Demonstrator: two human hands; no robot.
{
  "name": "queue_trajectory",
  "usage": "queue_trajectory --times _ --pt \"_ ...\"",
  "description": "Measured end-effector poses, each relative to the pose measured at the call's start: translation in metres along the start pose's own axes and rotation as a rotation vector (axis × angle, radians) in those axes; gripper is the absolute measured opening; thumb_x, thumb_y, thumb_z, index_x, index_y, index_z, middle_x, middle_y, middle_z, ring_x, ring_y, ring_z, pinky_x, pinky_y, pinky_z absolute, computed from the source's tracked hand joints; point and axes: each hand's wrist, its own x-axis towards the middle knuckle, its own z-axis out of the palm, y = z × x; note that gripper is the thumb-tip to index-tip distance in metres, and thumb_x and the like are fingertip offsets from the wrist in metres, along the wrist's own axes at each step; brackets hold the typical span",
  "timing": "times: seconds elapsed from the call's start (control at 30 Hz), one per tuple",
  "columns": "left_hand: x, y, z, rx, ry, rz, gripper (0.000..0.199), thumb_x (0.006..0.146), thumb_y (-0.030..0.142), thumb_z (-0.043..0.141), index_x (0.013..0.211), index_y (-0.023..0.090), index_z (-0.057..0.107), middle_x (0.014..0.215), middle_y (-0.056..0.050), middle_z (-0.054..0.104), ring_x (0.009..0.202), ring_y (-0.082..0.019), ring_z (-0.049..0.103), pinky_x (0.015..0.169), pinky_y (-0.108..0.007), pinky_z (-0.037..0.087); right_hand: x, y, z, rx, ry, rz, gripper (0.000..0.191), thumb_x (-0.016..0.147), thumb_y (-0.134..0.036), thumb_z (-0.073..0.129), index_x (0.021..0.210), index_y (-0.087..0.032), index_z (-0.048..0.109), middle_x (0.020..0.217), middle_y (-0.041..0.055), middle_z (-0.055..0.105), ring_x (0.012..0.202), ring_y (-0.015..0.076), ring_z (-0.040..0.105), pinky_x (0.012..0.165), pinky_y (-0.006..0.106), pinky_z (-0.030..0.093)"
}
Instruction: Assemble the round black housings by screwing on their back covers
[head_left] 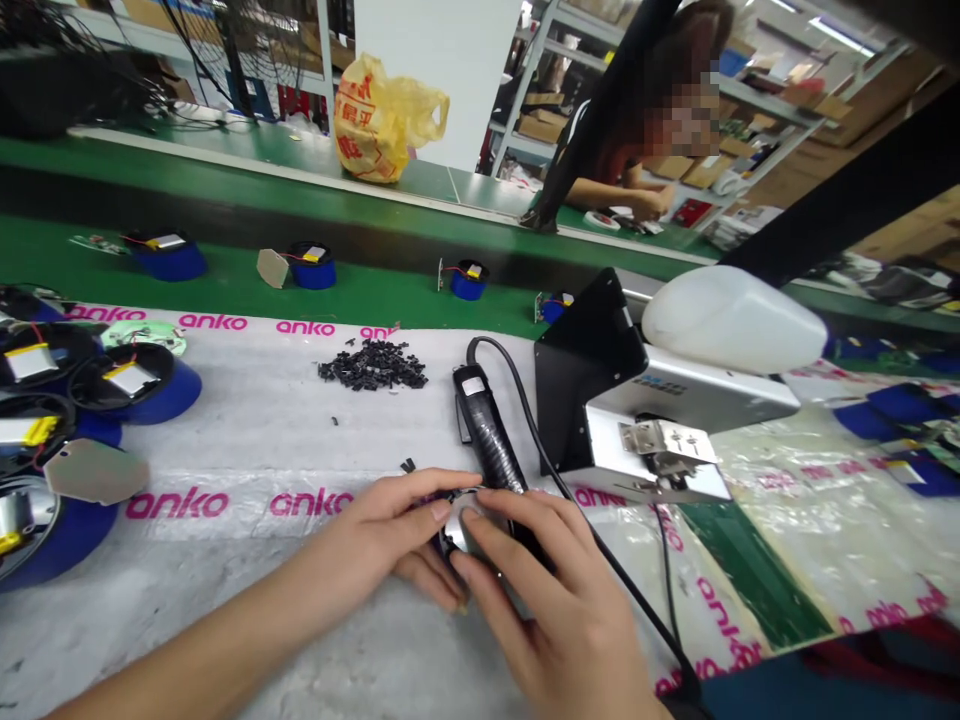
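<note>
Both hands close on a small round part (466, 528) with a silvery top and a dark rim, low in the middle of the head view. My left hand (405, 530) grips its left side, thumb on the upper edge. Over its right side bends my right hand (544, 580), with fingertips pressing on the top. Fingers hide much of the part. Just behind lies a black electric screwdriver (486, 425) with a cord, its near end hidden by my right hand. A pile of tiny black pieces (373, 366) rests beyond my left hand.
Blue round housings (169, 385) with batteries and wires crowd the left. More blue housings (313, 270) stand along the green strip (390, 295). To the right is a silver-and-black machine (667, 400) topped by a white plastic bottle (731, 318). A person's hand (651, 203) shows across the bench.
</note>
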Motion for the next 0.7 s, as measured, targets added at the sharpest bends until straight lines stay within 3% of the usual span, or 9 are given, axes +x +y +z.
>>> queue_trajectory --times 0.2,0.3,0.4,0.57,0.7 --pt "0.000 -0.001 0.008 0.050 0.061 0.015 0.046 0.087 0.045 0.069 0.123 0.019 0.060 0.081 -0.003 0.075 0.067 -0.019 0.075 0.065 -0.029 0.063 0.001 -0.009 -0.006 -0.123 -0.049 0.039 0.027 0.093 -0.014 0.054 0.116 -0.014 0.067 0.112 0.0169 0.058 0.099 0.0279 0.055 0.077 0.046 0.059" --pt "-0.002 -0.001 0.014 0.090 0.113 0.018 0.037 0.091 0.039 0.064 0.122 0.020 0.061 0.082 -0.002 0.075 0.065 -0.017 0.074 0.064 -0.028 0.063 -0.001 -0.010 -0.010 -0.092 -0.085 0.087 0.030 0.092 -0.013 0.054 0.120 -0.017 0.066 0.111 0.0158 0.057 0.094 0.0258 0.057 0.071 0.043 0.059" --pt "-0.005 -0.001 0.016 0.143 0.150 0.039 0.032 0.092 0.038 0.061 0.119 0.022 0.063 0.085 0.000 0.074 0.067 -0.017 0.074 0.064 -0.027 0.063 -0.003 -0.009 -0.011 -0.044 -0.063 0.125 0.027 0.092 -0.013 0.056 0.116 -0.018 0.066 0.108 0.0125 0.061 0.094 0.0240 0.059 0.074 0.041 0.059" --pt "-0.006 0.005 0.011 0.258 0.111 -0.025 0.035 0.090 0.043 0.066 0.117 0.022 0.061 0.080 0.001 0.073 0.062 -0.015 0.073 0.061 -0.025 0.061 -0.004 -0.005 -0.012 -0.018 -0.066 0.139 0.023 0.092 -0.019 0.061 0.114 -0.021 0.064 0.106 0.0056 0.069 0.095 0.0241 0.059 0.079 0.040 0.057" --pt "0.000 0.009 0.010 0.347 0.084 -0.021 0.033 0.087 0.046 0.068 0.108 0.022 0.060 0.080 0.001 0.072 0.058 -0.014 0.070 0.055 -0.023 0.059 -0.002 -0.001 -0.010 0.016 -0.048 0.158 0.021 0.091 -0.019 0.063 0.112 -0.021 0.065 0.104 0.0053 0.070 0.093 0.0240 0.060 0.079 0.039 0.056"
